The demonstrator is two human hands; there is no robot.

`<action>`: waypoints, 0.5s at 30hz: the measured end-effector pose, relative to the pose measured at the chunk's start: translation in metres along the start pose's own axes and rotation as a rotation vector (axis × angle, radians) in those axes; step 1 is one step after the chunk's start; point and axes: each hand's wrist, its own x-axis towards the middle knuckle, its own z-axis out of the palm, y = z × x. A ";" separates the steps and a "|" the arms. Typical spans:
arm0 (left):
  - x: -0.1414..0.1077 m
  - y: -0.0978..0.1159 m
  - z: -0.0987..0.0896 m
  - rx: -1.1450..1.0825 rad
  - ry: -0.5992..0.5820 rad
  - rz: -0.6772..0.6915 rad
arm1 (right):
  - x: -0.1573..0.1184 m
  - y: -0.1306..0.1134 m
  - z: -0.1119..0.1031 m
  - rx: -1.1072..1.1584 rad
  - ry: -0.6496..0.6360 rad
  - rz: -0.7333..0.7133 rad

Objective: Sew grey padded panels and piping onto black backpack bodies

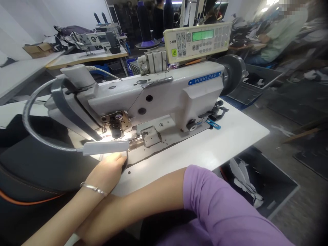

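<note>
My left hand, with a silver bracelet at the wrist, lies beside the needle area of a grey sewing machine. Its fingers are closed on the edge of a black sewn piece, just under the white lamp bar. Orange stitching and an orange edge run along this large, curved piece, which spreads off to the left. From the purple sleeve, my right arm crosses beneath the left wrist. The right hand is low at the bottom, its fingers hidden.
A control panel sits on the machine, with a thread cone behind. Blue thread snips lie on the white table. Below right stands a grey bin with scraps. Another person sits at the back right.
</note>
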 end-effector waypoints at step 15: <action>0.016 -0.006 0.003 0.162 0.087 0.108 | 0.001 0.011 -0.013 -0.102 0.004 0.033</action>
